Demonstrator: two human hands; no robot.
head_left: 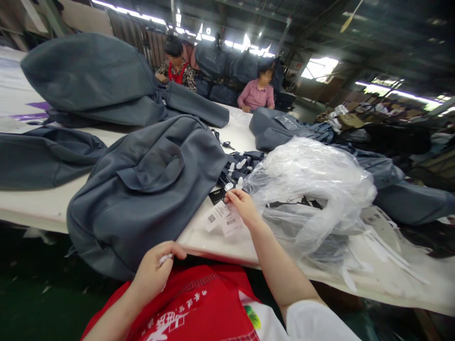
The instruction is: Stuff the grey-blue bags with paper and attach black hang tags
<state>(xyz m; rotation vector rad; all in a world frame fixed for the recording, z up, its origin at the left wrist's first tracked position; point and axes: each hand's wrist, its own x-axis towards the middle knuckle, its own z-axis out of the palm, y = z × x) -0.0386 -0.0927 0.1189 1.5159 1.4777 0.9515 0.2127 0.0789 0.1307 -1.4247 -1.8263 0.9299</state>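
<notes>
My right hand (242, 204) reaches over the white table (42, 206) and pinches a small white piece beside a black tag (216, 195). White barcode labels (223, 219) lie just under it. My left hand (155, 271) is closed low by my red apron, pinching a small white item (165, 258). A large grey fabric cover (149, 184) lies on the table left of my right hand. Small black-and-white pieces (240, 166) are heaped beyond the tag.
A crumpled clear plastic bag (313, 189) sits right of my right hand. More grey covers (88, 76) pile up at the back left and right (398, 189). Two people sit at the table's far end (256, 92).
</notes>
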